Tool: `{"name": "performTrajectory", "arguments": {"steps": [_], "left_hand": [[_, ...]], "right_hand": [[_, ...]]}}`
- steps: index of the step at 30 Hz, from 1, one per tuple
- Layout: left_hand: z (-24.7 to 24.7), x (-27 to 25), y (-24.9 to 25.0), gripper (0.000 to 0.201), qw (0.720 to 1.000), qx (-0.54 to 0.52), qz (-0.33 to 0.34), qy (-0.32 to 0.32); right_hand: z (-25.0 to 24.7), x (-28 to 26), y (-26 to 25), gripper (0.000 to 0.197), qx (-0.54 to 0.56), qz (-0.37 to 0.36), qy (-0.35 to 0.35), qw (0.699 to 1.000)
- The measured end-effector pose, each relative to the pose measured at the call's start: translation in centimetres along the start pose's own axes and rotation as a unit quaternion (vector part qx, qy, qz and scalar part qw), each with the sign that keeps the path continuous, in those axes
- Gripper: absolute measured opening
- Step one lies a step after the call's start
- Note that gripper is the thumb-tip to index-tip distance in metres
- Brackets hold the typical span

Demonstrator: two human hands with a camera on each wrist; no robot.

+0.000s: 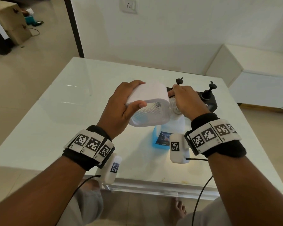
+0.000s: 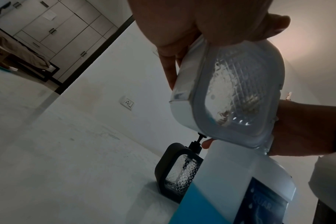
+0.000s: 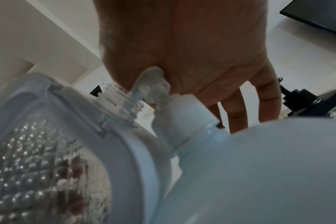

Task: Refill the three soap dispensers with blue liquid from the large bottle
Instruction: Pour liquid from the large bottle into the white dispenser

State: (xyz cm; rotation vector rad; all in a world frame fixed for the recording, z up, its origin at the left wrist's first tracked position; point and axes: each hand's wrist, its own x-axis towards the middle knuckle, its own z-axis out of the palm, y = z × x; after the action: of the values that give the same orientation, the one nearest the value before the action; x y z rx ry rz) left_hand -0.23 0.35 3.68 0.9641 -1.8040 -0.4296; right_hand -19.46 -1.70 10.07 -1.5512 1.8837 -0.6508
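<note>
My left hand (image 1: 123, 103) grips a white soap dispenser (image 1: 151, 94) with a clear diamond-patterned window, tipped on its side above the table. Its clear threaded neck (image 3: 119, 104) points right. My right hand (image 1: 186, 99) sits at that neck, holding the white pump head (image 3: 151, 80) whose tube still reaches into the neck. The large bottle (image 1: 160, 137), white with blue liquid in its lower part and a dark label, stands capped directly below the dispenser. Two black dispensers (image 1: 209, 101) stand behind my right hand, one mostly hidden.
The white glossy table (image 1: 55, 119) has open surface left of the bottle. A wall with a socket (image 1: 129, 4) rises behind it. A low white cabinet (image 1: 260, 75) stands to the right. Cables hang from both wrist cameras over the near edge.
</note>
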Motion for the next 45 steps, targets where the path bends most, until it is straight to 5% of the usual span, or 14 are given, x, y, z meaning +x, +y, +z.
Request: {"name": "performTrajectory", "arguments": {"steps": [7,20,25,45], "left_hand": [[-0.1,-0.1,0.1,0.06,1.0,-0.005,-0.002,-0.001],[0.1,0.0,0.4,0.072,1.0,-0.005,-0.003,0.004],[0.0,0.0,0.5,0.072,1.0,-0.002,-0.003,0.001],[0.0,0.1,0.5,0.077,1.0,-0.001,-0.006,0.0]], "right_hand": [[-0.5,0.3,-0.4,0.049,0.027,0.008,0.024,0.999],[-0.1,0.8,0.4,0.035,0.02,0.006,-0.023,1.0],[-0.3,0.9,0.0,0.049,0.024,-0.008,0.017,1.0],[-0.4,1.5,0.5,0.051,0.039,-0.036,0.018,0.998]]}}
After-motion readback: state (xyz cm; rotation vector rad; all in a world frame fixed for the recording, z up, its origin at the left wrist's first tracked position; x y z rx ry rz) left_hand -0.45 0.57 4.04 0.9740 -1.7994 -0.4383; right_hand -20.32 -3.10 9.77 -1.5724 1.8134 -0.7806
